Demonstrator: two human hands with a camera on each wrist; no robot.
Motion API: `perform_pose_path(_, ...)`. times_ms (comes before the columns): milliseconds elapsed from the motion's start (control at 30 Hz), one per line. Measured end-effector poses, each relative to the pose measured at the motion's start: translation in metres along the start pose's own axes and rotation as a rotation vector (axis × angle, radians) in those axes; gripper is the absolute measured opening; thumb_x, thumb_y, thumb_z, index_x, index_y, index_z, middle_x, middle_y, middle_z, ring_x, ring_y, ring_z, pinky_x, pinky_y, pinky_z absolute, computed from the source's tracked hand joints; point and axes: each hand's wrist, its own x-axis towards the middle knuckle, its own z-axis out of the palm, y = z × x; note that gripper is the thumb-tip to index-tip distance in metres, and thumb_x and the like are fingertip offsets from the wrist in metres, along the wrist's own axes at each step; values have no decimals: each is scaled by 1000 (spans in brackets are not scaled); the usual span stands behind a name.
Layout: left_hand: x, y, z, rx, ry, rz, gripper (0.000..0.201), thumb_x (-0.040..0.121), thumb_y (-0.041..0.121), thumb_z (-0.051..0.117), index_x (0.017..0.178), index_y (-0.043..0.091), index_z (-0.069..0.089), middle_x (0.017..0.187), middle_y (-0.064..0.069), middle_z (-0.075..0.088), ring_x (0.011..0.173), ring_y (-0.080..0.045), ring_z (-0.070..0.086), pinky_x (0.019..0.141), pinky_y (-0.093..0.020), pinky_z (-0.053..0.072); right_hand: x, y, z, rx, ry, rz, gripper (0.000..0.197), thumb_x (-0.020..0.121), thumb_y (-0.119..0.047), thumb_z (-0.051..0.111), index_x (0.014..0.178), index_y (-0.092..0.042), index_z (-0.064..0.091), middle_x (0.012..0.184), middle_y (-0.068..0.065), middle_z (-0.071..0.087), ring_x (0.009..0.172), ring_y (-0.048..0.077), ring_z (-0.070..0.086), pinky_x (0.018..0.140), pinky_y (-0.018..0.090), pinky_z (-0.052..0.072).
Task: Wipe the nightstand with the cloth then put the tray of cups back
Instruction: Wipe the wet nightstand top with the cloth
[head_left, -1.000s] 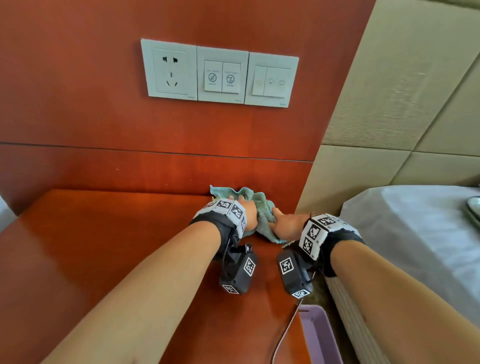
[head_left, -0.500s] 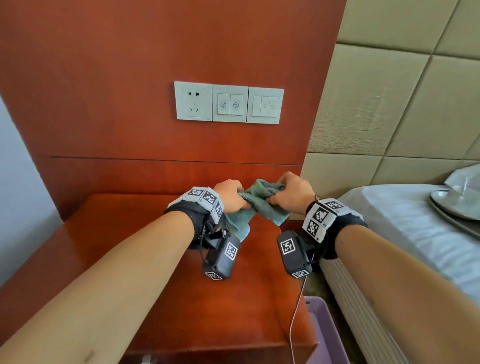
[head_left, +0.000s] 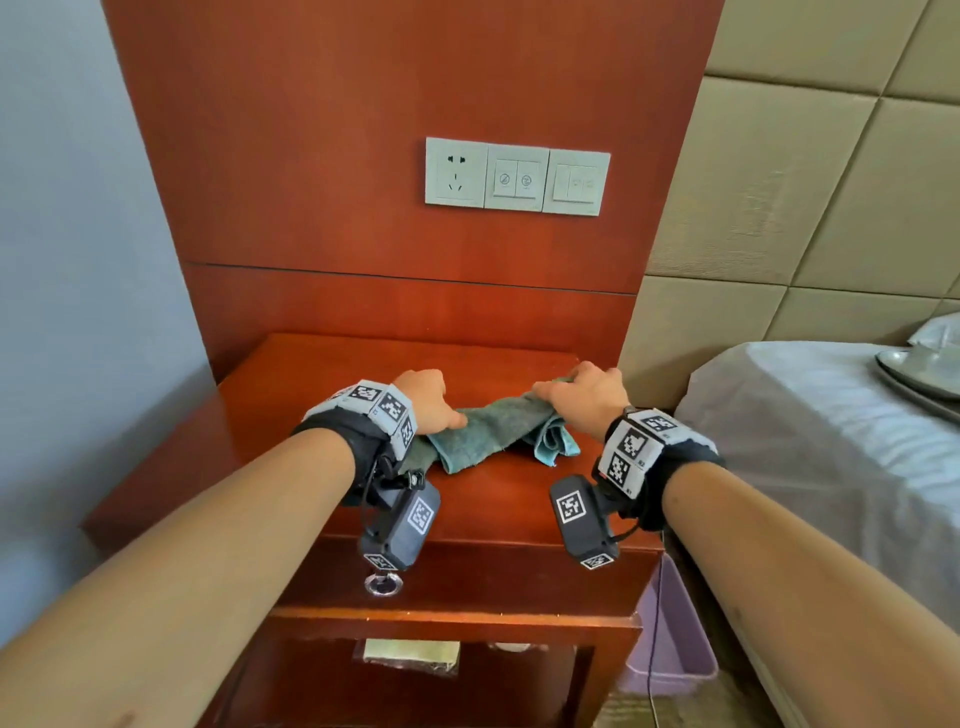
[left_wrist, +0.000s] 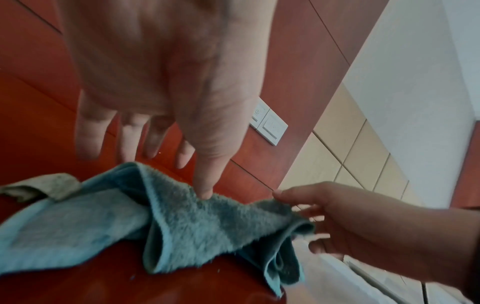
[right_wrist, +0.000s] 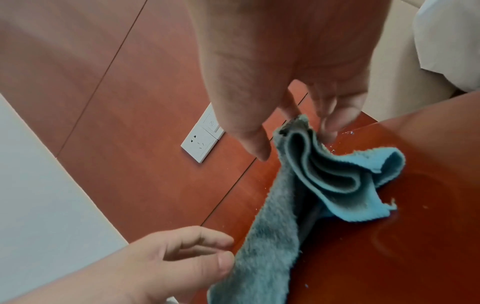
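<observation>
A teal cloth (head_left: 488, 434) lies stretched across the red-brown nightstand (head_left: 337, 374) between my two hands. My left hand (head_left: 431, 402) is at its left end with the fingers (left_wrist: 89, 135) straight; only the thumb tip touches the cloth (left_wrist: 182, 222). My right hand (head_left: 584, 395) pinches the raised right end of the cloth (right_wrist: 298, 164) between thumb and fingertips (right_wrist: 330, 125). A silver tray (head_left: 909, 382) rests on the bed at the far right, mostly cut off by the frame edge.
The bed (head_left: 810, 431) with a white sheet borders the nightstand on the right. A purple bin (head_left: 675, 644) stands on the floor between them. A socket and switch panel (head_left: 517, 176) is on the wood wall behind. The nightstand front has a drawer knob (head_left: 383, 584).
Both hands have moved apart and down, drawing the bunched cloth out along the nightstand top. My left hand has loosened its grip to a thumb touch. The head view has pulled back.
</observation>
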Motion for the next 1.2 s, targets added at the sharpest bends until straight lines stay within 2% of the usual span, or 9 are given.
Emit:
perform_pose_path(100, -5, 1, 7, 30, 32, 66, 59, 86, 45, 62, 138, 23, 45, 142, -5, 41, 127, -27, 47, 102, -36, 43, -9, 6, -2, -160, -3, -166, 64, 87, -53, 53, 145, -32, 36, 153, 6, 20, 139, 34, 29, 111, 43, 35)
perform_pose_path(233, -7, 22, 17, 126, -83, 238, 58, 89, 43, 56, 140, 18, 44, 145, -5, 43, 128, -27, 47, 101, -36, 40, -15, 7, 10, -418, -213, -293, 58, 96, -49, 39, 151, -39, 23, 163, -2, -2, 150, 29, -9, 122, 48, 5)
perform_pose_path(400, -9, 35, 27, 259, -280, 227, 69, 97, 38, 46, 154, 19, 15, 153, -7, 35, 135, -25, 42, 104, -31, 39, -27, 11, 16, -488, -421, -175, 52, 104, -37, 28, 154, -21, 21, 162, 10, 16, 147, 33, 19, 119, 43, 17)
perform_pose_path(600, -14, 44, 9, 230, -323, 271, 53, 93, 20, 56, 144, 19, 43, 146, 1, 45, 129, -18, 48, 95, -19, 41, -28, -2, -1, -714, -354, -295, 47, 89, -51, 52, 116, -16, 68, 119, 7, 67, 107, 24, 62, 92, 35, 51)
perform_pose_path(700, -17, 44, 11, 138, -389, 261, 50, 87, 13, 66, 135, 21, 53, 126, -3, 55, 99, -15, 53, 66, -15, 45, -27, -4, 0, -839, -383, -324, 39, 84, -48, 64, 99, -13, 72, 104, 1, 70, 98, 21, 64, 89, 34, 54)
perform_pose_path(833, -25, 48, 19, 115, -419, 262, 52, 80, 13, 74, 128, 24, 57, 107, 3, 50, 94, -17, 53, 67, -23, 46, -29, -6, 2, -887, -417, -275, 41, 65, -54, 78, 79, -17, 70, 86, -1, 68, 86, 20, 59, 82, 32, 53)
perform_pose_path(933, -27, 55, 22, 127, -418, 281, 53, 77, 19, 77, 126, 23, 58, 96, 8, 52, 88, -14, 53, 59, -20, 43, -28, 2, 1, -762, -457, -240, 25, 72, -36, 81, 80, -15, 70, 82, -1, 64, 72, 15, 59, 67, 21, 50)
perform_pose_path(1033, -26, 61, 23, 154, -403, 289, 53, 75, 24, 79, 124, 22, 60, 101, 6, 56, 89, -13, 53, 63, -20, 42, -26, 19, -1, -494, -390, -236, 25, 72, -8, 79, 67, -22, 60, 69, -4, 60, 53, 2, 55, 38, 7, 40)
perform_pose_path(1200, -20, 66, 22, 181, -386, 305, 64, 76, 27, 77, 135, 24, 53, 127, 2, 60, 108, -18, 58, 91, -31, 51, -11, 31, -2, -373, -315, -192, 22, 71, -8, 78, 90, -14, 68, 73, -5, 60, 59, 5, 56, 40, 10, 41)
